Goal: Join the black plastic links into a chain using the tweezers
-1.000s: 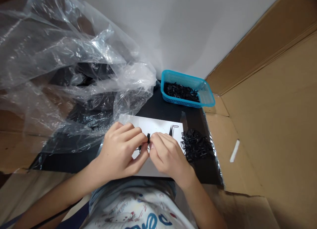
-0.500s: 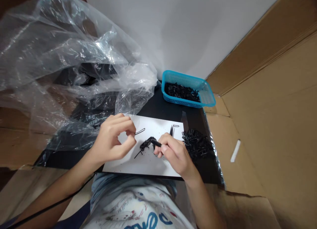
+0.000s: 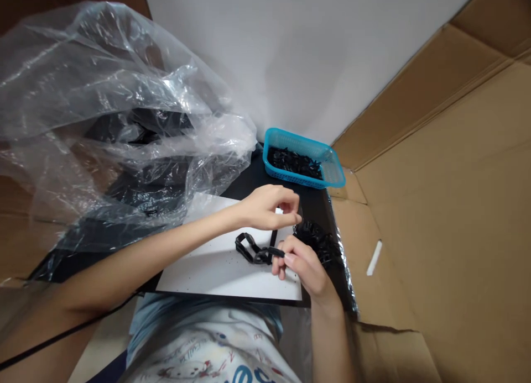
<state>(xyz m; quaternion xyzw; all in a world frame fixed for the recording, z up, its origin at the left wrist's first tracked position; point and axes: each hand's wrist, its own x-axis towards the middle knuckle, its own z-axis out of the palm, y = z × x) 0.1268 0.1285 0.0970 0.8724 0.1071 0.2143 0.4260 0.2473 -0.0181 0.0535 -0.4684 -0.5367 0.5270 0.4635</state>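
1. right hand (image 3: 301, 264), lower centre, fingers closed on a chain of black clips (image 3: 253, 250), right there on a white sheet (image 3: 215, 278)
2. left hand (image 3: 265, 209), up at centre, fingers curled, grip impossible to tell
3. loose black clips (image 3: 317, 242) just right, blue basket (image 3: 290, 137) above

Blue lettering (image 3: 244, 375) on white printed shirt (image 3: 194, 352); cut off by frame edge; unreadable; nothing else legible.

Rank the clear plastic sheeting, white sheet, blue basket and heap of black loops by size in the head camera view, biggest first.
1. Clear plastic sheeting
2. White sheet
3. Blue basket
4. Heap of black loops

Basket and heap are close; the heap sits nearer the camera, so that order is unsure.
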